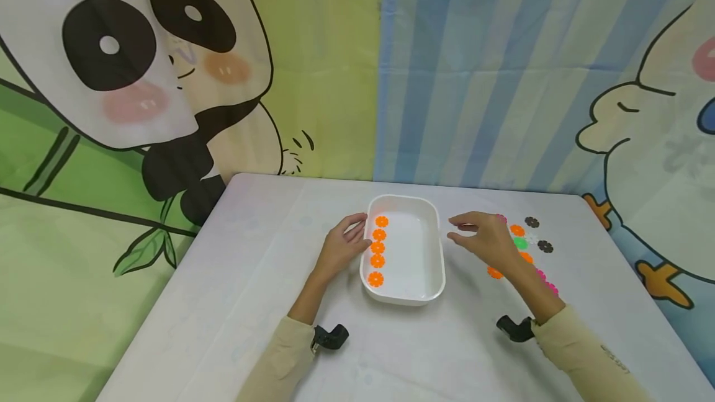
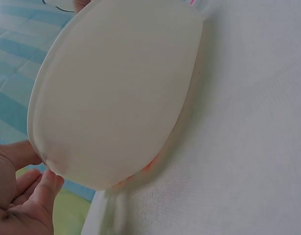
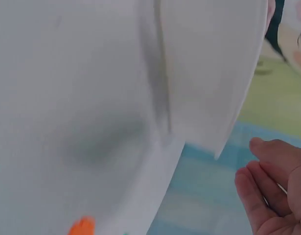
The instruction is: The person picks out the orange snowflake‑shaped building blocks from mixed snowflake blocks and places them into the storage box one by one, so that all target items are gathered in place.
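Observation:
A white rectangular tray sits on the table, with several orange flower-shaped discs in a column along the left side of its floor. My left hand pinches the tray's left rim; in the left wrist view, thumb and fingers meet at the rim beside the tray's pale outer wall. To the right of the tray, my right hand hovers apart from it. A gap shows between its thumb and fingers, and nothing is held there.
Loose flower-shaped discs lie right of the tray, partly behind the right hand and forearm: a green disc, a dark brown disc, an orange disc and pink ones. A printed cloth hangs behind the white table.

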A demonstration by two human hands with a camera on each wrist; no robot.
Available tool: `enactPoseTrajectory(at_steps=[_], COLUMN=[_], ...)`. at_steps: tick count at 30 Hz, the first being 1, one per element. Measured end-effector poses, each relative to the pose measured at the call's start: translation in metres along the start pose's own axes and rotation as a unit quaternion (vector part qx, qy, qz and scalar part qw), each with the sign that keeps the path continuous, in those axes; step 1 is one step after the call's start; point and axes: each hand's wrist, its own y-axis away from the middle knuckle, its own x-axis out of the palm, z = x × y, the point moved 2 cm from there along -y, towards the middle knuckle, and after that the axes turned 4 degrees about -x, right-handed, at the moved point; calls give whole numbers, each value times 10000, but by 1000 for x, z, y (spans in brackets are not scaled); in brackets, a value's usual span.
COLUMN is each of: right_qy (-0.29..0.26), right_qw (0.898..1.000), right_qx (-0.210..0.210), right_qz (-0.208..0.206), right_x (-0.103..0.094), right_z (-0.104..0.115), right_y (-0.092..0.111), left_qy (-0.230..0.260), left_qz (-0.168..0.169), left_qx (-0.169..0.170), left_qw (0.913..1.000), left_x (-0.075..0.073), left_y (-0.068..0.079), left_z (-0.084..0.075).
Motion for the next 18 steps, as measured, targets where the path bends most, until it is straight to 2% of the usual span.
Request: enactPoseTrajectory(at_steps=[4,9,14,18], right_qy=[289,550,801,889], right_qw=[9992,9931,9851,9793], right_qx=[262,1037,1513,1800], right_qz=[-102,26,172,249], right_x=[-26,-50,-63,-65], right_z=[-33,-77,-111,-128], right_y=[5,18,34,43], left_qy=[-55,-204,-185,-117], left_qz=[-93,-130,-100,-32], left_qx=[77,171,149,148], left_qw=[9999,9996,9997,9998], left_x=[0,1,1,1], left_y=[1,2,2,1], left_z=[1,1,1,1])
